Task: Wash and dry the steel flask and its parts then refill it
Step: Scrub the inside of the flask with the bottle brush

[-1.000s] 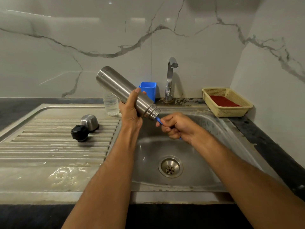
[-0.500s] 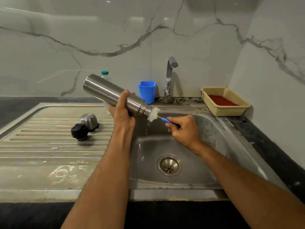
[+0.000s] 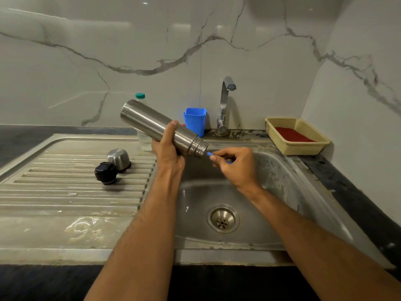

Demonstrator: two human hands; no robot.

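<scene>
My left hand [image 3: 168, 148] grips the steel flask [image 3: 149, 123] around its lower body, holding it tilted over the sink with its open mouth pointing down to the right. My right hand [image 3: 235, 166] pinches the blue handle of a bottle brush [image 3: 210, 154] right at the flask's mouth; the brush head is hidden inside the flask. The steel cup lid [image 3: 118, 159] and the black stopper [image 3: 106, 172] lie side by side on the ribbed drainboard [image 3: 65, 192].
The sink basin [image 3: 271, 192] with its drain [image 3: 223, 218] lies below my hands. The tap [image 3: 224, 105] and a blue cup [image 3: 195, 120] stand behind it. A clear bottle with a green cap [image 3: 140, 96] stands behind the flask. A yellow basket [image 3: 297, 135] holds something red.
Half a second ago the white brush head was outside the flask's mouth; now it is pushed back inside, with my right hand close to the mouth. The flask's base has tipped slightly.
</scene>
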